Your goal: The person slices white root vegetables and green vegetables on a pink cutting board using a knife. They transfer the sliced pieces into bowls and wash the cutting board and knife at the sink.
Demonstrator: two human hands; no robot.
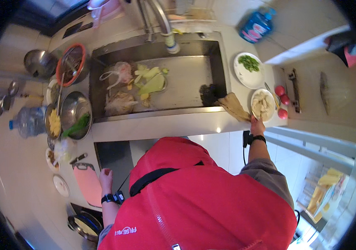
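Note:
At the right end of the counter, my right hand point(257, 126) grips the near rim of a white bowl point(262, 105) with pale, doughy-looking pieces in it. Beyond that bowl lies a white plate point(254, 79) with chopped green leaves on one side. A tan cloth point(235, 107) drapes over the sink's front corner, left of the bowl. My left hand point(106, 178) hangs beside a pink cutting board point(87, 184), its fingers curled and seemingly holding nothing. A black-handled knife point(79, 158) rests above the board.
The steel sink point(193, 75) holds vegetable peelings point(151, 82) and plastic bags point(120, 75). Metal bowls point(76, 109) and a red-rimmed basin point(82, 67) crowd the left counter. A pan point(85, 225) sits lower left. Several red round items point(284, 99) lie right of the bowl.

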